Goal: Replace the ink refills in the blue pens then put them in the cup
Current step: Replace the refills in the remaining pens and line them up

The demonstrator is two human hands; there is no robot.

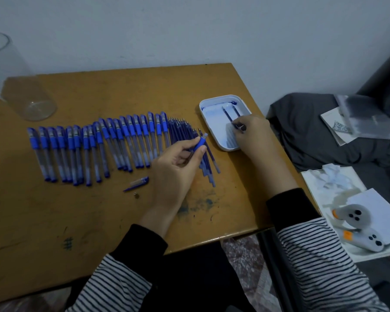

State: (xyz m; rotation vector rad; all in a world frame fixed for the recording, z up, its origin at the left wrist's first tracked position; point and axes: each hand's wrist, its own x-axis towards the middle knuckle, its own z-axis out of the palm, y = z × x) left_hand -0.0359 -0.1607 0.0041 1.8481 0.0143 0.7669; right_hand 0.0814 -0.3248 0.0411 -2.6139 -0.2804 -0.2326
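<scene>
Your left hand's [176, 167] thumb and fingers are curled around a blue pen barrel [200, 143], pinching it at its blue grip so that the clear tip end points up and away from you. Your right hand's [250, 134] fingertips are closed in a pinch on the near end of a dark ink refill [228, 116], which slants away from them across the floor of a white tray [214, 126]. A second refill [236, 111] lies just beyond those fingertips in the same tray, whose floor is smeared with blue ink. Directly under and beyond your left fingers is a fanned pile of loose refills [182, 129], side by side on the table [122, 91]. Touching that pile, further to the left of your left fingers, a long row of capped blue pens [95, 145] lies side by side, caps pointing away from you. Nearer to you than that row, left of your left wrist, sit a loose pen cap [141, 181] and a small dark piece [136, 195]. The clear cup [20, 93] stands well apart from both hands, at the far left corner of the table, with no pens visible in it. Blue ink stains [200, 203] mark the wood between your wrists.
</scene>
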